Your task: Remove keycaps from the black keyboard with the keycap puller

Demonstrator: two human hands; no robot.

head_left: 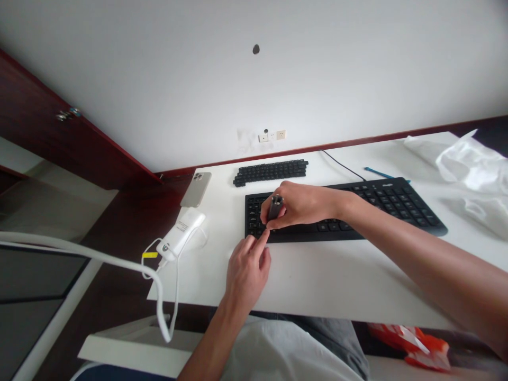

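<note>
My right hand (pixel 293 206) is closed around a dark grey cylindrical tool handle (pixel 275 205), held upright over the left end of a black keyboard (pixel 337 227). The tool's lower end is hidden by my fingers. My left hand (pixel 246 270) lies at the keyboard's front edge, its index finger stretched out to the keys close by the tool; it appears to hold nothing. Whether that fingertip presses a key I cannot tell. Several keys at the keyboard's left end look stripped of their caps. Behind it, loose black keycaps (pixel 272 171) stand in rows on the white table (pixel 309 270).
A phone (pixel 196 189) lies face down at the table's left edge, near a white power adapter (pixel 180 233) with a looped cable. A teal stick-like tool (pixel 379 173) lies behind the keyboard. Clear plastic bags (pixel 468 164) cover the right end. The keyboard's cable (pixel 343 165) runs toward the wall.
</note>
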